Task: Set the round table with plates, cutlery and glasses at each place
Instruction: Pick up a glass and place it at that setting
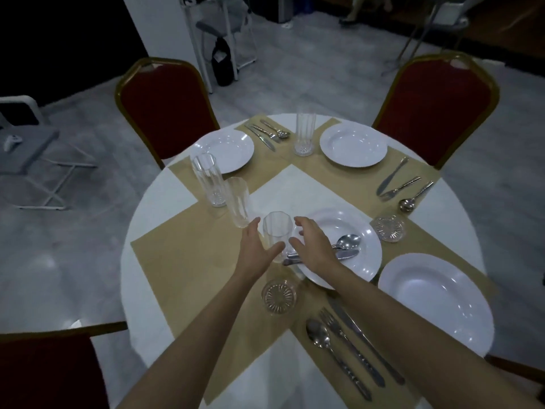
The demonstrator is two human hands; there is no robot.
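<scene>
A clear ribbed glass [276,231] stands upright near the middle of the round table [165,290]. My left hand [256,245] is cupped at its left side, thumb crossing the base. My right hand [313,245] hovers at the glass's right side with fingers spread, above the rim of a white plate [364,261] that carries a spoon, knife and fork [342,249]. Neither hand has closed on the glass. Two more tall glasses [208,178] [237,202] stand to the left.
Three other white plates [224,149] [354,144] [436,302] lie on tan placemats with cutlery sets [267,132] [398,181] [348,349] beside them. Further glasses [305,131] [387,228] [278,296] stand around. Red chairs [165,107] [436,107] [50,370] ring the table.
</scene>
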